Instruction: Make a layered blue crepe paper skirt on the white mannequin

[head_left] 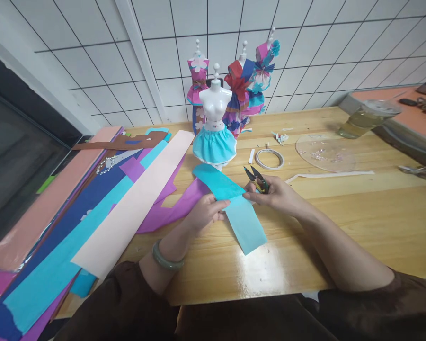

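Observation:
A turquoise strip of crepe paper (246, 227) runs between my two hands, its far part darker and its near part paler, with a fold or overlap where they meet. My left hand (209, 213) pinches its left edge, thumb on top. My right hand (271, 192) pinches the right edge with thumb and finger and also keeps thread snips (257, 180) in the palm, blades pointing away to the left. Just beyond the strip stands a small white mannequin (215, 102) with a bare torso and a gathered turquoise skirt (215, 146).
Several dressed mannequins (236, 90) stand against the tiled wall. Layered coloured paper sheets (135, 203) cover the left side. A tape roll (270, 159), a clear dish (324, 154) of small beads, a white strip (330, 175) and a cup (365, 121) lie or stand to the right.

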